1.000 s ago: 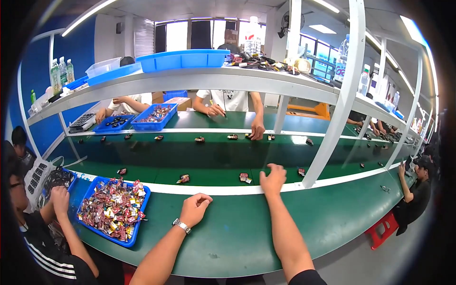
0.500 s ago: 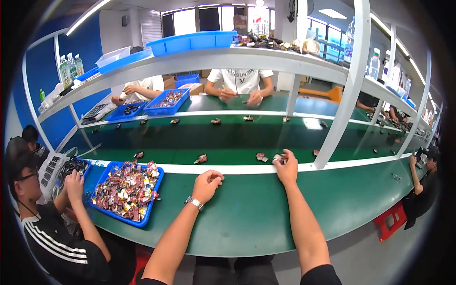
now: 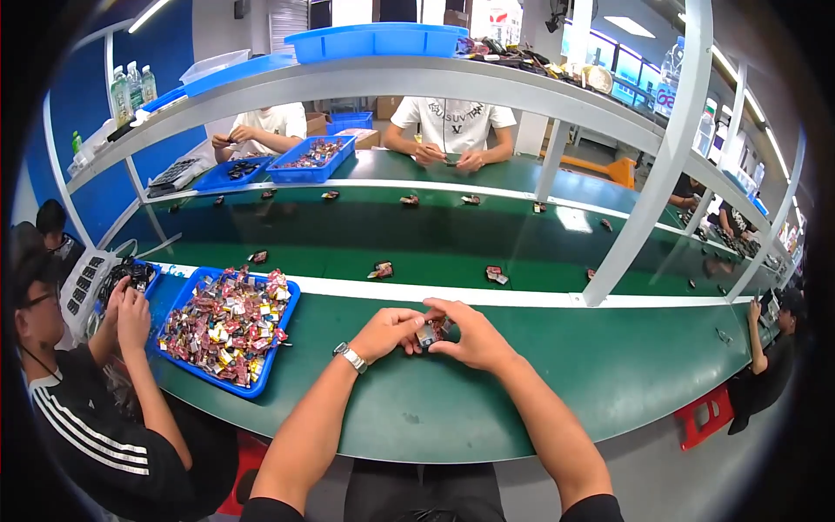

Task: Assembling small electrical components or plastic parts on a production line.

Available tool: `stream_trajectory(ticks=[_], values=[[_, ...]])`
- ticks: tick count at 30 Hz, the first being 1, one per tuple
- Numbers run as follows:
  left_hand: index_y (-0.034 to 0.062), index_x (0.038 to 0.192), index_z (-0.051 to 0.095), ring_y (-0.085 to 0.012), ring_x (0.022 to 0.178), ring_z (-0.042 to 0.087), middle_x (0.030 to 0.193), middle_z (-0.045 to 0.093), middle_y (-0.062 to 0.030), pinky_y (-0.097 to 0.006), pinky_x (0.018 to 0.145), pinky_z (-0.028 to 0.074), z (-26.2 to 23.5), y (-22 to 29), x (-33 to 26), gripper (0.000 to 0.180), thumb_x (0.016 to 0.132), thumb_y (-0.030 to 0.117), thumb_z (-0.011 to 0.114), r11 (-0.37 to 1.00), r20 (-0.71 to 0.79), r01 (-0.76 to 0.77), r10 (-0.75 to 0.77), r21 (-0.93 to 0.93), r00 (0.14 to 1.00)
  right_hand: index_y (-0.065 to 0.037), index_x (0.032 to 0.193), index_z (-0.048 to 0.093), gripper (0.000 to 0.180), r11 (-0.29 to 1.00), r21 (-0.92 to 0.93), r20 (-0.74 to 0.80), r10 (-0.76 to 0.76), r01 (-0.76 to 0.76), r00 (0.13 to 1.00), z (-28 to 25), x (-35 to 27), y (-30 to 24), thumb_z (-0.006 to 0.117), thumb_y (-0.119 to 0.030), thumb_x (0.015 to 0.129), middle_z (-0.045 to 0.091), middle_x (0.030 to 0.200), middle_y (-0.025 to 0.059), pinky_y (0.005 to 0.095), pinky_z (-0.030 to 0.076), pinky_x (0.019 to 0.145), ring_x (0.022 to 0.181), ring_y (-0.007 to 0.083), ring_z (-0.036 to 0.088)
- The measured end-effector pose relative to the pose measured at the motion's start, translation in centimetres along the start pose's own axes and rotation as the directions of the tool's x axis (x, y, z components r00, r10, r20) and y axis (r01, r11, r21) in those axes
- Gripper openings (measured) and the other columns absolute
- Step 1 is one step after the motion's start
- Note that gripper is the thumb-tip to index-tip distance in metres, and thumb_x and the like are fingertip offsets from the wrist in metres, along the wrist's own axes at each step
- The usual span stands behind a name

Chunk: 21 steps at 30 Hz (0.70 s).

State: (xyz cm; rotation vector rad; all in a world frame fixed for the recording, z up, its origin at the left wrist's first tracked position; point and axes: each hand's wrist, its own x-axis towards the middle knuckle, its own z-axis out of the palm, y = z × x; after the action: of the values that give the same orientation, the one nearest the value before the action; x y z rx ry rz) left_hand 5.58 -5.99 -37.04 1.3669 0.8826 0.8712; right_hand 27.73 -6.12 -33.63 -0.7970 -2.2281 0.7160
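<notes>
A small electronic part (image 3: 425,336), silvery and dark with a reddish side, is held just above the green worktop between my two hands. My left hand (image 3: 385,334), with a metal watch on its wrist, pinches it from the left. From the right, my right hand (image 3: 477,337) curls thumb and fingers around it. Fingers cover much of the part, so its exact kind is hard to make out. Left of my hands stands a blue tray (image 3: 283,336) heaped with similar small red, silver and yellow parts.
Beyond a white rail (image 3: 435,296) runs a dark green conveyor belt (image 3: 383,235) carrying spaced-out parts. A slanted white post (image 3: 648,183) rises at the right, under a shelf (image 3: 383,87) with blue bins. Co-workers sit at the left, far side and right.
My right hand has come back from the belt with a part and met my left hand over the worktop. My left hand has shifted slightly right. The head view has tilted down a little.
</notes>
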Motion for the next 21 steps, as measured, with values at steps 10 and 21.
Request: stream_trajectory(ticks=[10, 21], values=[[-0.0023, 0.118, 0.054, -0.0166, 0.094, 0.067, 0.108, 0.064, -0.0102, -0.035, 0.087, 0.059, 0.8, 0.8, 1.6, 0.022, 0.098, 0.008, 0.053, 0.987, -0.117, 0.08, -0.097, -0.138, 0.988, -0.004, 0.112, 0.061, 0.037, 0.997, 0.006, -0.185, 0.071, -0.071, 0.98, 1.8, 0.6, 1.1, 0.075, -0.005, 0.077, 0.061, 0.104, 0.0109, 0.0377, 0.05, 0.085, 0.1, 0.0291, 0.06], [0.0015, 0.138, 0.051, -0.013, 0.102, 0.063, 0.12, 0.064, -0.0075, -0.03, 0.087, 0.055, 0.5, -0.3, 1.5, 0.041, 0.097, 0.003, 0.052, 0.986, -0.041, -0.123, 0.129, 0.115, 0.991, -0.006, 0.092, 0.064, 0.023, 0.972, -0.235, -0.341, -0.081, -0.002, 0.937, 2.3, 0.3, 1.0, 0.075, -0.001, 0.074, 0.062, 0.089, 0.0076, 0.0367, 0.053, 0.072, 0.083, 0.027, 0.064]])
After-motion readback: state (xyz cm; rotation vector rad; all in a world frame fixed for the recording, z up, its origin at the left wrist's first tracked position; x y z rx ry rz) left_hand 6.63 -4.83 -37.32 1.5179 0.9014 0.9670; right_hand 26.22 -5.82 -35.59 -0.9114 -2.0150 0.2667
